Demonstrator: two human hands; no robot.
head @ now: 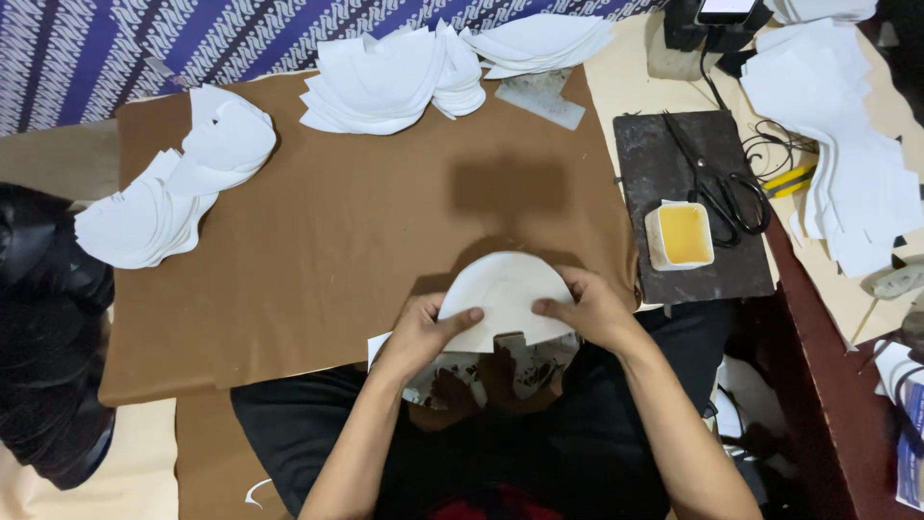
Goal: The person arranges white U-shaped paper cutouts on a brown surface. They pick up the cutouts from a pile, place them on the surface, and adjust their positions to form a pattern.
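Seen from the head camera, both hands meet at the near edge of a brown sheet (318, 241) spread over the work surface. The left hand (423, 332) and the right hand (592, 308) each pinch the same curved white piece (505, 294), thumbs pressed on its top face and the other fingers curled under its sides, so both grips are closed on it. The white piece lies at the near middle of the scene, just over the person's lap, with a patterned dark-and-white scrap (520, 366) showing beneath it. To the far left sits a stack of similar white pieces (168, 197), and at the far middle another, larger heap (395, 82). To the right, on a dark board (674, 279), stand a small white tub of yellow paste (681, 236) and black scissors (727, 188) just beside it. Further right lie loose white sheets (857, 164), overlapping along the table edge.
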